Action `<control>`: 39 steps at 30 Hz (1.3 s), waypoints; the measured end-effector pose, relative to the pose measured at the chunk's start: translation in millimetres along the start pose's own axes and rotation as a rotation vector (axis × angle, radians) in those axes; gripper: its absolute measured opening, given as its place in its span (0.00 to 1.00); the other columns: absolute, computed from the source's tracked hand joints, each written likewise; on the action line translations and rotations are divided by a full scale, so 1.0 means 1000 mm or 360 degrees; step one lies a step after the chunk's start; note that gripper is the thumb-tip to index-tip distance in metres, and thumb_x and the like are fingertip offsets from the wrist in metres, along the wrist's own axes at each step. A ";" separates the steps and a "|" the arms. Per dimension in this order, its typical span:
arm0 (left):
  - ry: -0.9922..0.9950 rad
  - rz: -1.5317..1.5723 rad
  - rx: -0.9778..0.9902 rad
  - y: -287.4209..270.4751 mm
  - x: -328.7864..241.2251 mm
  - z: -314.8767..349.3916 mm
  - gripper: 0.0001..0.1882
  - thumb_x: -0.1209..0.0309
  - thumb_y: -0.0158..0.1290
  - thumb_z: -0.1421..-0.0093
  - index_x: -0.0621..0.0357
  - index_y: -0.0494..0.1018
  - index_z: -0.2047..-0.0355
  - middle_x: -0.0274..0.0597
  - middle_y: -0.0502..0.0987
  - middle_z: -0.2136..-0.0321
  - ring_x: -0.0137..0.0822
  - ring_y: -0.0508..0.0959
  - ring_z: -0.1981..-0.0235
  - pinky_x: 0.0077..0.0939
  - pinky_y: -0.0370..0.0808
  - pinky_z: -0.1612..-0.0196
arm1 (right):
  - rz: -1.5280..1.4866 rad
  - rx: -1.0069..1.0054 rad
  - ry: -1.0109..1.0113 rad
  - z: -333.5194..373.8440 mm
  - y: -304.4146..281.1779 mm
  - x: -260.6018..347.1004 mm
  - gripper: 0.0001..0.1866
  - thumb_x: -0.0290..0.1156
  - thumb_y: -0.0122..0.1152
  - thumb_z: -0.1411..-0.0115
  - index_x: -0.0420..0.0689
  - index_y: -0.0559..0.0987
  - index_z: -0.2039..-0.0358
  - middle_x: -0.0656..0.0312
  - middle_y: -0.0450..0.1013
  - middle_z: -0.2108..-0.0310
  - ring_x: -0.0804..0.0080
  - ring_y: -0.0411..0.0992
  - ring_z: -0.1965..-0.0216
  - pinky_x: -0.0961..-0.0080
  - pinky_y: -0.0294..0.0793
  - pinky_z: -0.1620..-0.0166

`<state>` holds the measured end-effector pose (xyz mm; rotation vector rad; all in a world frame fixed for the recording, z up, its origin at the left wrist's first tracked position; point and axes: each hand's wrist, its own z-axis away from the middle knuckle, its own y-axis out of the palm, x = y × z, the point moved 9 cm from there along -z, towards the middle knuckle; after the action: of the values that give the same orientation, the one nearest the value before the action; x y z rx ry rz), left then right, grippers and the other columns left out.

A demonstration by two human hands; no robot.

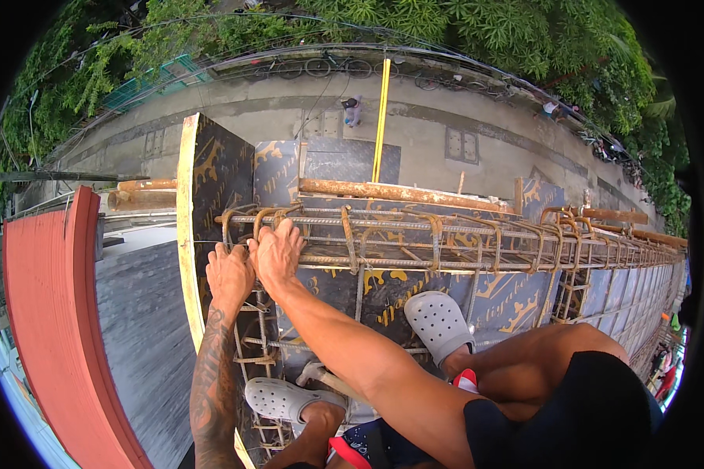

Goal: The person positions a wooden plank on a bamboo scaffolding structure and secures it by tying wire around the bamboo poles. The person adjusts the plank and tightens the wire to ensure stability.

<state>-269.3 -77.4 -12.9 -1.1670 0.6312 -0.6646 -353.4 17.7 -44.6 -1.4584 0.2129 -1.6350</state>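
Note:
A long cage of rusty steel rebar (414, 221) with bent stirrups runs from left of centre off to the right. At its left end my left hand (230, 277), on a tattooed forearm, has its fingers curled in beside a stirrup. My right hand (277, 252) is close beside it, fingers bent down over the bars near another stirrup. Both hands look closed, but what the fingertips pinch is hidden by the hands. A thin wire-like line (203, 241) shows just left of my left hand. Below my right forearm lies a hammer (314, 374), partly covered.
Dark printed formwork panels (216, 168) surround the cage. My feet, in grey clogs (440, 322), stand among rebar. Rusty pipes (407, 194), a yellow pole (382, 117) and a red roof edge (51, 313) are nearby. Far below, a person (352, 111) is on the street.

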 end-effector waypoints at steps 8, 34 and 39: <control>-0.0069 0.0079 0.0167 -0.001 0.002 -0.017 0.21 0.54 0.56 0.36 0.61 0.81 0.72 0.58 0.74 0.60 0.57 0.73 0.57 0.53 0.70 0.59 | -0.0009 0.0015 0.0018 -0.003 -0.001 0.001 0.14 0.38 0.71 0.44 0.41 0.85 0.65 0.47 0.67 0.52 0.47 0.67 0.49 0.50 0.66 0.45; 0.0235 -0.0211 0.0117 -0.004 -0.002 -0.098 0.09 0.70 0.71 0.60 0.52 0.82 0.77 0.44 0.84 0.67 0.50 0.81 0.62 0.46 0.73 0.61 | -0.0261 0.0083 -0.0175 0.011 -0.015 -0.018 0.11 0.33 0.68 0.43 0.42 0.84 0.61 0.49 0.69 0.56 0.49 0.69 0.50 0.52 0.66 0.46; 0.0412 -0.0112 -0.0168 -0.024 -0.026 -0.056 0.08 0.73 0.69 0.58 0.52 0.82 0.75 0.40 0.83 0.63 0.47 0.77 0.58 0.45 0.70 0.57 | -0.0445 -0.0034 -0.0171 0.005 -0.039 -0.042 0.12 0.33 0.63 0.37 0.42 0.81 0.55 0.49 0.73 0.58 0.48 0.72 0.54 0.53 0.68 0.47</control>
<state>-331.0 -98.0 -2.5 -1.2152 0.8546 -0.8589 -373.0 71.1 -47.4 -1.6450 -0.0374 -1.7715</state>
